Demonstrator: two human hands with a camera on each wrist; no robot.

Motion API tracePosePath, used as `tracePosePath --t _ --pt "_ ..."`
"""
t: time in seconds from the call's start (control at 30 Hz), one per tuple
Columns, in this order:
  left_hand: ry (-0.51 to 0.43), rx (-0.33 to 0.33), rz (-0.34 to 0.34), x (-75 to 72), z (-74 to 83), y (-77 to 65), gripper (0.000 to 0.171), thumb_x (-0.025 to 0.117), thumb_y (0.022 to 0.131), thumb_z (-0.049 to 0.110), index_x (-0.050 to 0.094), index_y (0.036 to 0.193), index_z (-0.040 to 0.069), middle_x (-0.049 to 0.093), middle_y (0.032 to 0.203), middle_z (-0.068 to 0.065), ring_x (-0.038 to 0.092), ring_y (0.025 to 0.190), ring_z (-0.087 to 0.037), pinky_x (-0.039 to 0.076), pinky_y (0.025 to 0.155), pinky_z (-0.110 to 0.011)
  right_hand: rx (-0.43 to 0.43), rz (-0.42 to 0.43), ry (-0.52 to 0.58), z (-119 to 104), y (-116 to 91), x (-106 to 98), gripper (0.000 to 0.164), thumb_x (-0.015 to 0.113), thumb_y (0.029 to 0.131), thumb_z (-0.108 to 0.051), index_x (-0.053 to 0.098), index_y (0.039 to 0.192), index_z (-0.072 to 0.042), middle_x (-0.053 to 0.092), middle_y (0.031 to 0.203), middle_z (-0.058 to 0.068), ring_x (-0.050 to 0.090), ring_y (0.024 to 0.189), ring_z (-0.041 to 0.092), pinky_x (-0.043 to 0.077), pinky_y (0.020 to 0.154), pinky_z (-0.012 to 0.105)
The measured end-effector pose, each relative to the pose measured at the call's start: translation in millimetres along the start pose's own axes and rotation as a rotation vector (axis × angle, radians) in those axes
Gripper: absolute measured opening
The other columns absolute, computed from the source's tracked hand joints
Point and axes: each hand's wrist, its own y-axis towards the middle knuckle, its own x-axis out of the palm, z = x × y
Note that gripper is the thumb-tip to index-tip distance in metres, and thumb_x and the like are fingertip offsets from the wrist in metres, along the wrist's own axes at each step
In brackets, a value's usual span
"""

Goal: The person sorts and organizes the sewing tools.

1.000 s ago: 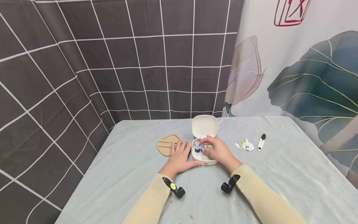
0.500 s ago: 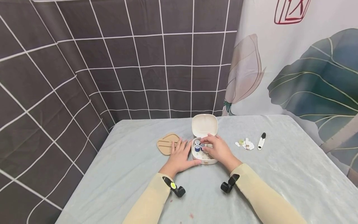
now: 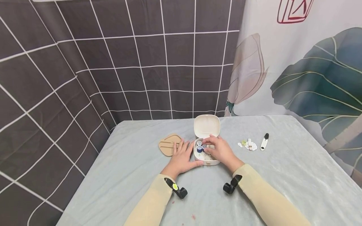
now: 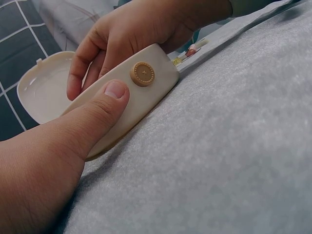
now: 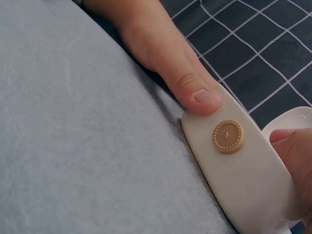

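Note:
A small cream sewing box with a button-shaped clasp stands on the cloth, its lid raised. Inside are white-topped blue thread spools. My right hand reaches in over the box's right side, its thumb and fingers around one blue spool. My left hand lies along the box's left side with straight fingers, and its thumb presses the front wall near the clasp. The left fingertips overlap a tan compartment tray. In the wrist views, the walls hide the box's inside.
To the right lie several small flat pieces, white and yellow-green. Beyond them is a white tool with a black end. A grey-blue cloth covers the table. Patterned curtains hang behind and at the left.
The spool in my right fingers has shifted very slightly left, toward the other spools. The left hand stays in place; the head view has tilted a little.

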Motion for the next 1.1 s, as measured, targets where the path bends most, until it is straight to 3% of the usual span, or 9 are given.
tracePosePath --t 0.2,1.1 --pt "0.002 -0.004 -0.008 0.3 -0.5 0.2 0.105 0.051 0.083 0.083 0.023 0.163 0.021 0.03 0.163 -0.012 0.007 0.155 -0.034 -0.004 0.121 -0.06 -0.008 -0.005 -0.055 -3.4 0.2 -1.3 0.029 0.082 0.08 -0.007 0.074 0.108 -0.011 0.077 0.105 0.007 0.048 0.136 0.042 0.023 0.118 0.059" --pt "0.014 -0.005 -0.023 -0.7 -0.2 1.3 0.106 0.049 0.083 0.084 0.021 0.163 0.021 0.03 0.163 -0.011 0.007 0.155 -0.034 -0.004 0.121 -0.06 -0.03 0.025 -0.051 -0.7 -0.4 -0.8 0.03 0.083 0.077 -0.005 0.075 0.105 -0.012 0.078 0.101 0.006 0.05 0.134 0.042 0.027 0.118 0.056"
